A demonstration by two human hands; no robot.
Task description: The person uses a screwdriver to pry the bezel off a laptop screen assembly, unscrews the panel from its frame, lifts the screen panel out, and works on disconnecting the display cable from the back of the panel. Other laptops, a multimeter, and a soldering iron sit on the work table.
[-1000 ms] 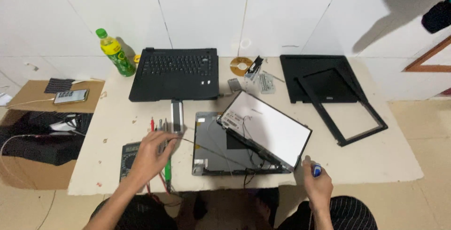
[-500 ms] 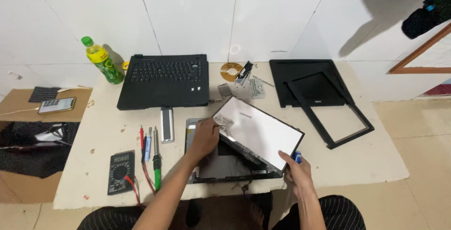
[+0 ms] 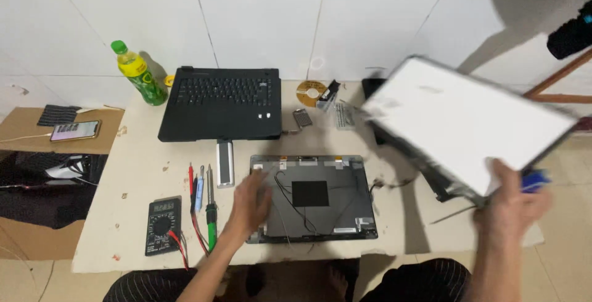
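My right hand (image 3: 515, 200) grips the lower edge of a thin white display panel (image 3: 462, 123), raised off the table at the right and blurred by motion; a blue object (image 3: 535, 180) shows behind the fingers. My left hand (image 3: 250, 203) rests with spread fingers on the left part of the grey laptop lid shell (image 3: 314, 197), which lies flat at the table's front with thin cables across it. The hand holds nothing.
A black laptop base (image 3: 222, 104) lies at the back, a green bottle (image 3: 139, 74) to its left. Screwdrivers (image 3: 209, 209) and a multimeter (image 3: 162, 226) sit front left. A disc (image 3: 308, 92) and small parts lie at the back middle; a phone (image 3: 74, 130) rests on a side box.
The display panel has been lifted off the lid shell and swung up to the right in my right hand. My left hand has slid down onto the shell's left side.
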